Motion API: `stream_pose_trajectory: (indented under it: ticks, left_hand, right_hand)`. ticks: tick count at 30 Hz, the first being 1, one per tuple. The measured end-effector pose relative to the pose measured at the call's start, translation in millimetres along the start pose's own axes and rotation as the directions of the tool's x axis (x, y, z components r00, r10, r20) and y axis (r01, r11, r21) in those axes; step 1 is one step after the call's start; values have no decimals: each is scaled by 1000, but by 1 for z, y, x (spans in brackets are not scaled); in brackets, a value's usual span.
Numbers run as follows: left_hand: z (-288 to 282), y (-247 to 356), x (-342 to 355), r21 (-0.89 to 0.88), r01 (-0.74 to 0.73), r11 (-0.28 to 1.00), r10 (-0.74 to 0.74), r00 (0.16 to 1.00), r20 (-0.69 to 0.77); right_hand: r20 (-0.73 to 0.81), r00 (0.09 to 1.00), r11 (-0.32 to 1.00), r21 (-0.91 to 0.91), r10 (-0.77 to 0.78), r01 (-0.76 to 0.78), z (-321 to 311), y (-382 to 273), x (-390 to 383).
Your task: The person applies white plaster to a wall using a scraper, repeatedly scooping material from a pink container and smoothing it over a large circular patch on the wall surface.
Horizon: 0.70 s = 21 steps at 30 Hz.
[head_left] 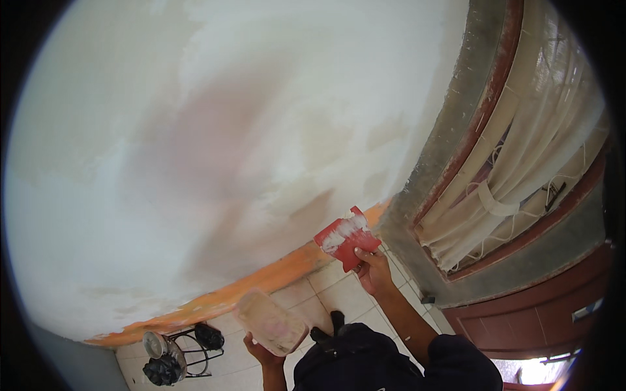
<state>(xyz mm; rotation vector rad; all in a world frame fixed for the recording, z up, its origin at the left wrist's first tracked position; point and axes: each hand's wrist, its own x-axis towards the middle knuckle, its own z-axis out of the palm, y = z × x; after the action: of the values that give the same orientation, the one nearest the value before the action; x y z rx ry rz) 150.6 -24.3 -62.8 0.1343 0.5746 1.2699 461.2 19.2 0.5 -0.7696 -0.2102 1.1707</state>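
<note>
My right hand [375, 272] is closed on a red plastic putty spreader [352, 256], thumb on its face, held up in front of the wall's lower right part. White paste is smeared across the spreader's blade. In my left hand [264, 353] is a pale, rectangular plastic tub [272, 324], gripped by its near edge low in the view. Whitish and pinkish residue coats the tub; its depth is hard to make out. Ahead stands a wall [215, 143] with uneven white patches over a duller base. The spreader appears apart from the wall.
An orange band [261, 280] runs along the wall's foot above the tiled floor [306, 296]. At lower left stands a black-framed stool [195, 355] with a bucket [154, 344] and black plastic bags [162, 370]. Right are a curtained window [508, 189] and a reddish-brown door [528, 326].
</note>
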Motion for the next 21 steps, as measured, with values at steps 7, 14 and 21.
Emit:
stream_pose_trajectory:
  ticks: [7, 14, 21]
  left_hand:
    - [-13, 12, -6, -40, -96, 995, 96, 995, 1]
    - [6, 12, -6, -62, -225, 972, 227, 974, 20]
    - [7, -3, 1, -74, -277, 958, 277, 961, -17]
  right_hand:
    - [-39, 989, 986, -98, -141, 137, 19, 6, 24]
    - [-81, 978, 980, -62, -193, 188, 65, 5, 62]
    - [-108, 962, 965, -110, -250, 238, 87, -5, 85]
